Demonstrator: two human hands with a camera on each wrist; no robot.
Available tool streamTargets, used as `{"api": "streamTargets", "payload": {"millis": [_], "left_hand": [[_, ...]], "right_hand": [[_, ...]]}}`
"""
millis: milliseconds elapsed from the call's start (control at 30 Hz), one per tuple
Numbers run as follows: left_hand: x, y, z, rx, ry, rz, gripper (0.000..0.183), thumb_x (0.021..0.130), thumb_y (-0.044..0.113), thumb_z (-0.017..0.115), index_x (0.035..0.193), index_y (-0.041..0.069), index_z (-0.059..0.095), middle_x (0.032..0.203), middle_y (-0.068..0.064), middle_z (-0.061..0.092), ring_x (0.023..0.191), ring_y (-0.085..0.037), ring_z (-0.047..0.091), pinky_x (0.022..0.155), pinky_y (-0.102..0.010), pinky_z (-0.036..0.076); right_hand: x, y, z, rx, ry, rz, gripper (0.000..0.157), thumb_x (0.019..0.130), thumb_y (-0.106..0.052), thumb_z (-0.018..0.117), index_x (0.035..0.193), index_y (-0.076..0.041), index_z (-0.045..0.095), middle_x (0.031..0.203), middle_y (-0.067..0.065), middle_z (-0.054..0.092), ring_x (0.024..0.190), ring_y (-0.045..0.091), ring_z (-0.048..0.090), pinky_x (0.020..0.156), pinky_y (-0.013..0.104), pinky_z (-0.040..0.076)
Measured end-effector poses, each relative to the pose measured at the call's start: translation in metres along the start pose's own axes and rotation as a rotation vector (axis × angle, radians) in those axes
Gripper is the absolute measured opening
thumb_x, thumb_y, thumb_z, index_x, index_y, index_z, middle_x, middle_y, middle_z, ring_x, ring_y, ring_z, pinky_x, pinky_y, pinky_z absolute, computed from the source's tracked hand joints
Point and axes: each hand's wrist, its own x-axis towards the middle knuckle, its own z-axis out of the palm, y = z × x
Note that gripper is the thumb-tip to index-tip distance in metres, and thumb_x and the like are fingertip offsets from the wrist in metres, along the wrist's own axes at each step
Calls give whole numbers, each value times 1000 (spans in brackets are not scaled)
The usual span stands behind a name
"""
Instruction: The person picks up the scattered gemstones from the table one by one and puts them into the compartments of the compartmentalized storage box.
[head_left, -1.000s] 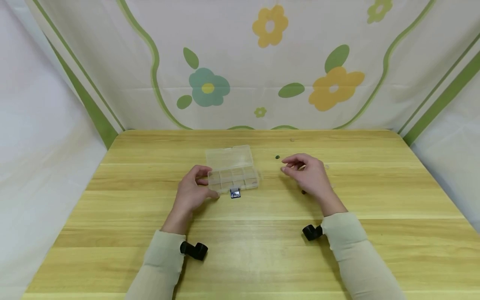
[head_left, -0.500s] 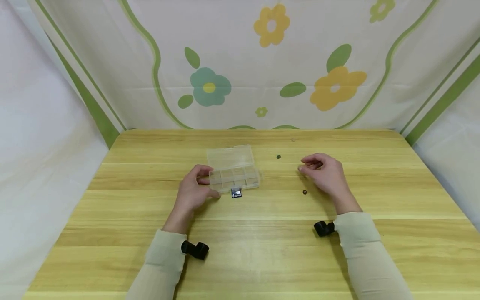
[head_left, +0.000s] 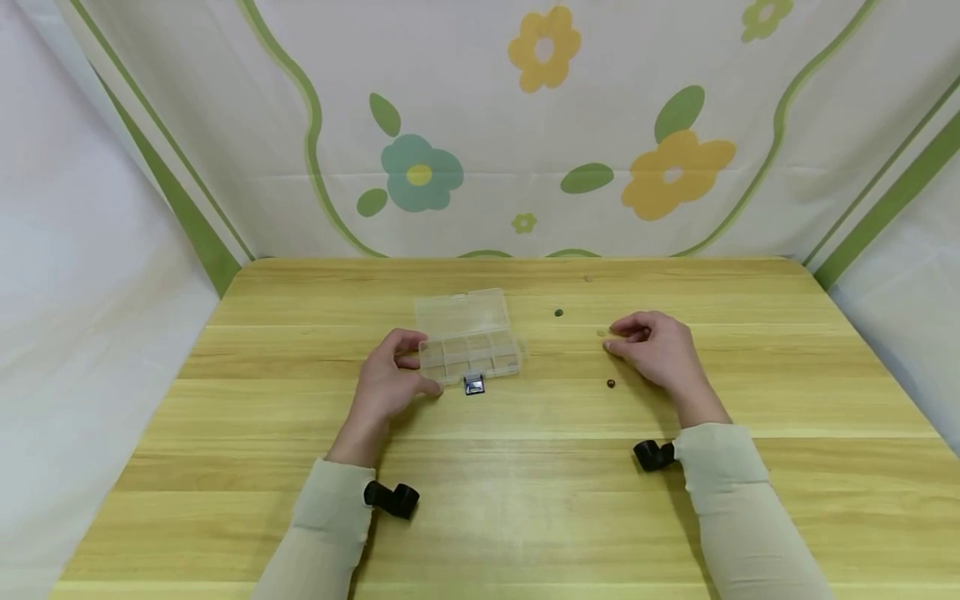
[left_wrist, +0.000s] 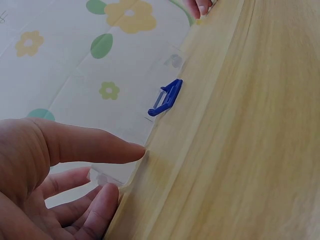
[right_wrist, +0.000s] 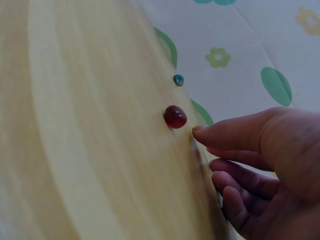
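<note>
My left hand [head_left: 390, 379] grips the left end of a clear plastic compartment box [head_left: 468, 354], thumb at the front and fingers behind. The box's lid [head_left: 461, 312] lies open toward the back, and a dark blue latch [head_left: 474, 384] sticks out in front. To the right, my right hand [head_left: 656, 354] is low over the table with curved fingers, thumb and index finger apart. Right at its fingertips is a small pale yellowish piece [head_left: 601, 333]. Nearer the front lies a glossy dark red bead-like stone [right_wrist: 175, 117], with a teal-green one [right_wrist: 178, 80] farther back.
Near the table's back edge lies a small pale piece [head_left: 588, 278]. A faint clear piece [left_wrist: 175, 60] shows at the box's right end. A printed flower curtain [head_left: 495, 200] hangs behind the wooden table [head_left: 487, 500].
My right hand has moved right, away from the box and the green stone, uncovering the dark red stone and then the pale yellowish piece. My left hand stays on the box.
</note>
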Motion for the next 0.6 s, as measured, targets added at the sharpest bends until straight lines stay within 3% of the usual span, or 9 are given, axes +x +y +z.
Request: {"api": "streamTargets", "payload": {"millis": [600], "left_hand": [[0,-1,0,-12,-2,-2,76,72,-11,86,140,15,64,142,-10,65,120,-30,62,87,-31,50]], "right_hand": [[0,2,3,-29,16,-25,30,98,-31,79,119,-9,80,125,18,67,105,30,66,86,36,48]]}}
